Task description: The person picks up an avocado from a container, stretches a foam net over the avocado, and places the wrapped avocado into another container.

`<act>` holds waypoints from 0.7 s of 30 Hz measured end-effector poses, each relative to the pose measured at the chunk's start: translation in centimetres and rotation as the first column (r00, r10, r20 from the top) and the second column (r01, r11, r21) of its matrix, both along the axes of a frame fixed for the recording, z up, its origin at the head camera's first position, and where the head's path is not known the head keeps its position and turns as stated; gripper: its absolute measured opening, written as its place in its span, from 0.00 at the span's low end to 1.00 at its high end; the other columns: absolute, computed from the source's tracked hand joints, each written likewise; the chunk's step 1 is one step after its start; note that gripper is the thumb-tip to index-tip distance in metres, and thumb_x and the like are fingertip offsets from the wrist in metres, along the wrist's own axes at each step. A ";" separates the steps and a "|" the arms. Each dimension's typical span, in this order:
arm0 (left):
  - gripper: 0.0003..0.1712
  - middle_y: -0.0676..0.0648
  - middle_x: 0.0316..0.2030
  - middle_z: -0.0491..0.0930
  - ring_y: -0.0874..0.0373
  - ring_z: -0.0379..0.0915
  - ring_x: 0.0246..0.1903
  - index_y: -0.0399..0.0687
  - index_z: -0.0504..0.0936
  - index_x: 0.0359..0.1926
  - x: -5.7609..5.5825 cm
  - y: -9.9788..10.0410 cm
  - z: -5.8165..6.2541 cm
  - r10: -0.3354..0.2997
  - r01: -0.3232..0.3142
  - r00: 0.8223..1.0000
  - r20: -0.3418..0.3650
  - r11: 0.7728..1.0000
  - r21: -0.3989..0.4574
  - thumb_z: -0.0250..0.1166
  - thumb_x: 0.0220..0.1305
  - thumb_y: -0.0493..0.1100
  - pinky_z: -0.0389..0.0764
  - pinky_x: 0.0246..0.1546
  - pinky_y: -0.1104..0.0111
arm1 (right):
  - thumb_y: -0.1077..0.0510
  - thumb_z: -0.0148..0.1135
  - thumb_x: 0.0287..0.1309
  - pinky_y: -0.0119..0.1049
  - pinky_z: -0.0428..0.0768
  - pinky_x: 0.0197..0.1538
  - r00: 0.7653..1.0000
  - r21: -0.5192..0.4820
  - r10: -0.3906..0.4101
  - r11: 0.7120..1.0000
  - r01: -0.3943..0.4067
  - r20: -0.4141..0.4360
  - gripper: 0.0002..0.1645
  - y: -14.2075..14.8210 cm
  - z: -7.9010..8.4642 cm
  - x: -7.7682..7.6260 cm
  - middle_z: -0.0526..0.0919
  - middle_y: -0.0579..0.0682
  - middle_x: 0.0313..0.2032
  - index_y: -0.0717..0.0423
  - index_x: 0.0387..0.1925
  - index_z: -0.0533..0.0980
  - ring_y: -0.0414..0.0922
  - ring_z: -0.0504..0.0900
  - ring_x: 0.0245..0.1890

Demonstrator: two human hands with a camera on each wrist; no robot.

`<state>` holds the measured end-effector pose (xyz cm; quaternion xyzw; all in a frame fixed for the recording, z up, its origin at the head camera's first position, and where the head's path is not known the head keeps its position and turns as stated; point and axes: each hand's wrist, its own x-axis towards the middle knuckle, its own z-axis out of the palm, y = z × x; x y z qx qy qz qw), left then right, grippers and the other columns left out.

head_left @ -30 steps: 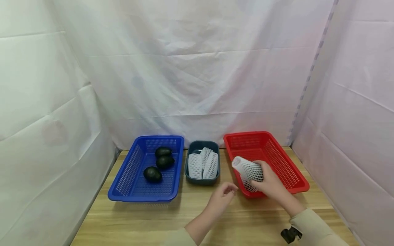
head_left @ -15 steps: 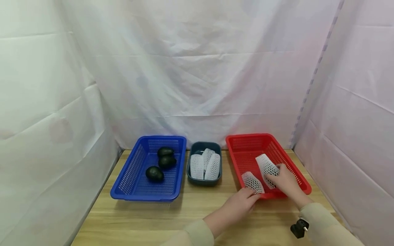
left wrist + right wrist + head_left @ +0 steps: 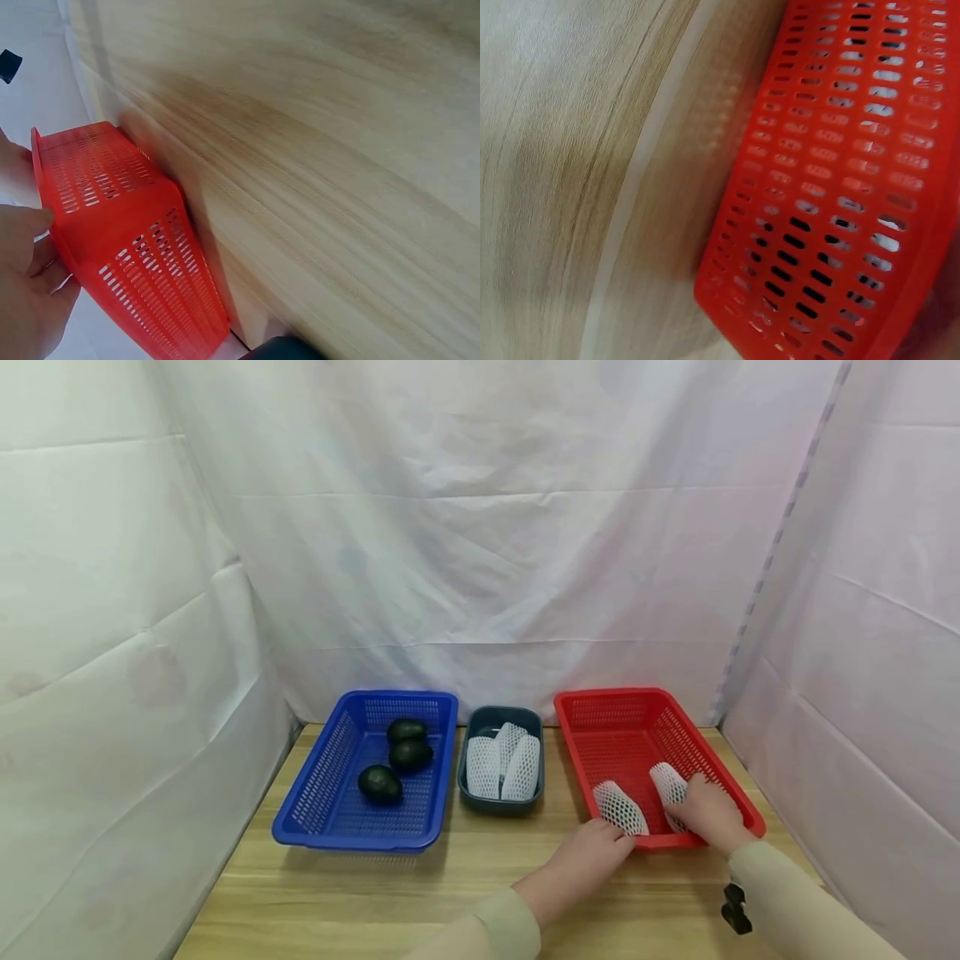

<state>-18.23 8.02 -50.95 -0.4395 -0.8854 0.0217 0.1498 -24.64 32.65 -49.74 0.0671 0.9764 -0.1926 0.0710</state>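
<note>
Red basket [image 3: 611,695] stands at the right of the table [image 3: 337,910], both hands at its near end. The right-hand bundle [image 3: 667,785], a white mesh sleeve dark inside, lies in the near right part of the basket. Long axis: far-left to near-right, nearer to straight front-to-back than to crosswise.

Right hand [image 3: 707,814] comes over the near rim and grasps this bundle from its right side, near end largely covered by the fingers. Whether the bundle bears fully on the basket floor, I cannot tell.

Left hand [image 3: 592,852] pinches the near rim at the left corner; the left wrist view shows thumb outside the wall, fingers curling behind it.

Left-hand bundle [image 3: 621,810] lies inside that same corner, tilted more crosswise than its neighbour, bare basket floor between the two. Its near end is just beside the left hand, clearly the closer of the two; contact cannot be judged.

Elsewhere: green tray [image 3: 501,807] at centre, holding three white net sleeves [image 3: 521,770]; blue basket [image 3: 337,814] at left, holding three dark avocados [image 3: 380,785]. Right wrist view: mostly slotted red wall, contents unclear.
</note>
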 end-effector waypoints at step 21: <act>0.14 0.61 0.44 0.79 0.66 0.71 0.45 0.62 0.79 0.54 -0.7 0.6 -0.6 0.064 -0.068 0.993 0.101 0.997 0.037 0.61 0.69 0.43 0.72 0.48 0.77 | 0.41 0.68 0.54 0.62 0.77 0.33 0.996 0.159 -0.017 0.987 0.003 0.085 0.42 0.8 0.0 -1.4 0.75 0.70 0.35 0.78 0.48 0.69 0.61 0.75 0.32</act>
